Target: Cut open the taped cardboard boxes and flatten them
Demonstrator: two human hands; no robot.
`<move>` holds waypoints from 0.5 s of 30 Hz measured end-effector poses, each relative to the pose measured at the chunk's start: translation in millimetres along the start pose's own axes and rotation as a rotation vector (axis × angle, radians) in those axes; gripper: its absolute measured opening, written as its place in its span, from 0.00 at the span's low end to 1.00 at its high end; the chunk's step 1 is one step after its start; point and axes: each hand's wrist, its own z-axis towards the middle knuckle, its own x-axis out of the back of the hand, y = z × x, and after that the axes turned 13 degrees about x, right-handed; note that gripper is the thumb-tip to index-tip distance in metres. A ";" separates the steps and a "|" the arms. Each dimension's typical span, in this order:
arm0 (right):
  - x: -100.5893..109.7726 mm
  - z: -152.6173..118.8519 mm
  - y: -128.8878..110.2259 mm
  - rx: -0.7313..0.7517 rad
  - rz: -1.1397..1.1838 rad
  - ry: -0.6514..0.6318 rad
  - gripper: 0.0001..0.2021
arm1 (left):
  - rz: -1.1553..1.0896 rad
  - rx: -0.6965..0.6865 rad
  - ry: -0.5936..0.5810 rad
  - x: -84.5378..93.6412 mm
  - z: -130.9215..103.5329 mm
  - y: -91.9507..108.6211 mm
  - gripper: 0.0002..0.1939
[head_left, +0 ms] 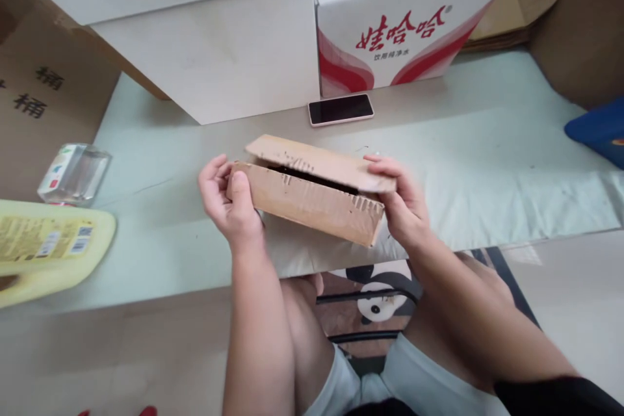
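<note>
Between my two hands is a small brown cardboard box (312,208), tilted down to the right above the table's near edge. Its top flap stands slightly lifted, leaving a dark gap along the front, and what is inside is hidden. My left hand (231,198) grips the left end, thumb on the front face. At the right end, my right hand (402,198) holds the box and the flap's corner, with fingers over the flap. A phone (340,110) with a dark screen lies on the table just behind the box.
White cartons (234,52) and a red-and-white water carton (390,32) stand along the back of the cloth-covered table (487,162). To the left are a clear plastic container (75,174) and a yellow bottle (53,250). A blue object (597,133) sits at the right edge.
</note>
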 end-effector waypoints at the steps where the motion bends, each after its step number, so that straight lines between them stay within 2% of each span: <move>1: 0.4 -1.9 1.4 0.007 0.053 -0.011 0.15 | 0.031 -0.021 -0.010 0.3 -1.3 0.5 0.18; 5: 6.8 -7.6 3.7 -0.004 0.104 -0.012 0.20 | 0.165 -0.080 -0.123 6.9 -6.0 5.2 0.14; 8: 11.7 -9.2 2.1 0.012 0.109 -0.017 0.15 | 0.258 -0.058 -0.195 12.6 -9.3 11.8 0.12; 11: 11.7 -10.8 2.4 0.049 0.085 -0.040 0.15 | 0.290 -0.010 -0.193 16.2 -9.6 17.2 0.11; 15: 7.7 -14.9 10.2 -0.018 -0.047 0.120 0.24 | 0.156 0.057 -0.146 21.7 -1.7 16.1 0.11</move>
